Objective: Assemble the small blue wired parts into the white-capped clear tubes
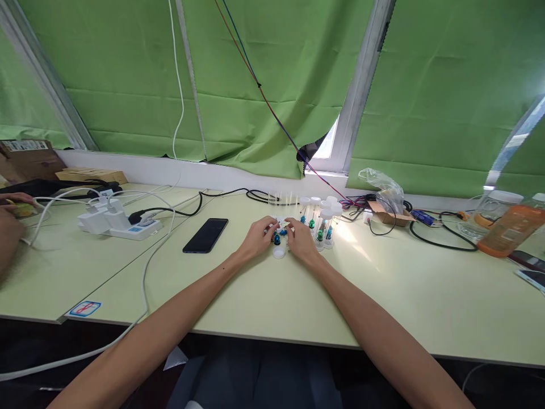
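My left hand (259, 234) and my right hand (300, 240) face each other above the table, close together, fingers bent and tips pinched. What the fingertips hold is too small to make out. Between the hands stands a small dark blue piece (277, 240), with more bright blue pieces (283, 232) just behind it. In front of these lies a round white cap (279, 252). Beside my right hand several clear tubes with white ends (326, 215) stand upright, with green pieces (321, 234) and blue pieces (329, 232) inside.
A black phone (206, 235) lies left of my hands. Further left are a white power strip (135, 228) with cables and another person's hand (17, 204). Clear tubes (283, 197) stand behind. At right are a cardboard box (389, 214), an orange bottle (508, 230) and a clear jar (489, 210).
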The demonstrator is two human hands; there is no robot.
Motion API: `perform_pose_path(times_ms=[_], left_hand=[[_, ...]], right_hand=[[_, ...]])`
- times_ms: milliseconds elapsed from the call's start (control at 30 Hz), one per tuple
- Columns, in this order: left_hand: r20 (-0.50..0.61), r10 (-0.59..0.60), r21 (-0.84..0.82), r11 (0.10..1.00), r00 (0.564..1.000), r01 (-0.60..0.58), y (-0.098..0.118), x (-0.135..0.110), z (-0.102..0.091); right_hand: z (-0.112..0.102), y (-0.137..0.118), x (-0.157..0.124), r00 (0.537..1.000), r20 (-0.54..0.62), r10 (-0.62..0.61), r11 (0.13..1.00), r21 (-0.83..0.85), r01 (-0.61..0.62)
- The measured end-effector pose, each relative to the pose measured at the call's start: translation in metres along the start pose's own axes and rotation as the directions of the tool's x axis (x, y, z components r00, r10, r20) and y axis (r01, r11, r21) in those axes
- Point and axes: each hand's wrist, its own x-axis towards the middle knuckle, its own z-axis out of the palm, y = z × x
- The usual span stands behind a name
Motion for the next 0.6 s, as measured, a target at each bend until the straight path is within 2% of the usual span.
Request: perform_pose_path(times_ms=[167,400,600], left_hand=[[-0.005,-0.055,-0.091,0.994,0.998,0.054,0.0008,-0.0007,0.0000],[0.030,0.022,-0.037,0.999,0.999,-0.021,-0.0045,-0.0007,0.0000],[0.023,0.004,-0.014,1.000,1.000,-0.004,-0.0090,0.0000,-0.0004]], right_hand=[[0.0002,-0.0001,-0.0001,1.000,-0.003,-0.004,1.000,-0.001,0.004],[0.0002,-0.0006,-0.0001,1.000,0.004,-0.025,0.999,0.026,0.025],[0.0005,-0.0001,0.0002,0.999,0.000,-0.040,0.999,0.020,0.040]])
